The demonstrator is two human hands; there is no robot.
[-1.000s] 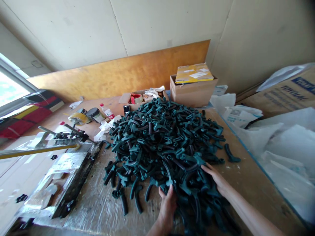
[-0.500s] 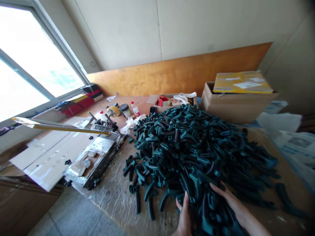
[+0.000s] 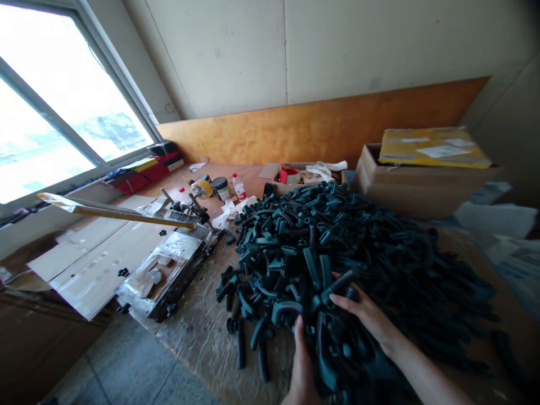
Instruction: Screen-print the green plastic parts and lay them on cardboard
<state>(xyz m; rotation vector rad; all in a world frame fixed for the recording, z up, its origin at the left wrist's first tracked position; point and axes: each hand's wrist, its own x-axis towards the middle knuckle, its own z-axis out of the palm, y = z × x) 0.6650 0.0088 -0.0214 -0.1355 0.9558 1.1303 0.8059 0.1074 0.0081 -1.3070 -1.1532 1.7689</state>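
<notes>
A large heap of dark green, curved plastic handle-like parts (image 3: 291,225) covers the middle and right of the table, some with ribbed black sections. At the heap's near edge, my left hand (image 3: 301,365) presses against the parts with its thumb up; its other fingers are hidden behind them. My right hand (image 3: 367,312) reaches in from the right, fingers curled round several parts. Between the two hands a clump of these parts is gathered, some standing up out of the heap. A few loose parts (image 3: 241,346) lie left of my left hand.
A clamp fixture with a flat plate (image 3: 177,247) and a long yellow-edged bar (image 3: 122,215) stands to the left. Behind the heap are a small bottle (image 3: 239,190), a dark-lidded jar (image 3: 221,188), and an open box with tape (image 3: 289,174). A large carton (image 3: 405,188) sits back right.
My right hand has moved up and left into the heap, and my left hand slightly left. Parts between them have shifted and risen. The view has turned a little.
</notes>
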